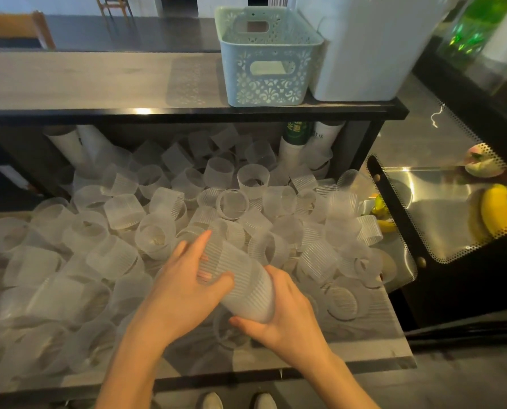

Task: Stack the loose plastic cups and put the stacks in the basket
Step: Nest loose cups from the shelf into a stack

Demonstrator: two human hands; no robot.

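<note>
A: Over the lower shelf [364, 343], both hands hold one short stack [240, 278] of ribbed cups: left hand [187, 278] wraps its far end, right hand [279, 305] cups the near rim.

B: Keep it straight, press the cups snug, then lift to the basket [264, 84] above. Loose cups [122, 211] lie everywhere.

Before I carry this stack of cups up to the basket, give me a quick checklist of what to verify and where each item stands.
1. Left hand grips the stack: ok.
2. Right hand grips the stack's near end: ok.
3. Cups in the stack fully nested: cannot tell, they blur together.
4. Basket upright on the upper shelf, open top facing up: ok.
5. Room inside the basket: cannot tell, its floor is hidden.
6. All loose cups stacked: not ok, many lie on the lower shelf.
</note>
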